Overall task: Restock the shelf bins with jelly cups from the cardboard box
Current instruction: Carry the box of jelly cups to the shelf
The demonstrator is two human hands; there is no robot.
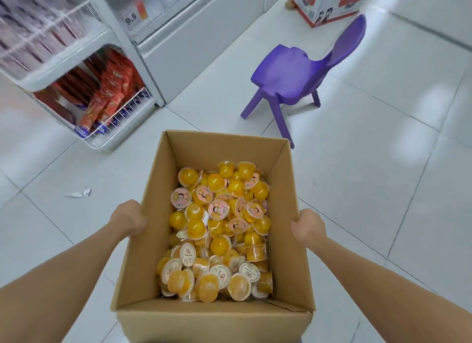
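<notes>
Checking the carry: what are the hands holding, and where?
The cardboard box: left hand grips its left wall's rim, right hand its right wall's rim.

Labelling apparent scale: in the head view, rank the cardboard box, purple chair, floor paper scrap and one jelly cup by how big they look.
1. cardboard box, nearest the camera.
2. purple chair, farther off.
3. paper scrap and one jelly cup look about alike; left unranked.

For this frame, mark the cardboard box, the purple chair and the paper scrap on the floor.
cardboard box [214,326]: head view, near outer wall.
purple chair [283,72]: head view, seat.
paper scrap [79,193]: head view, its middle.
</notes>
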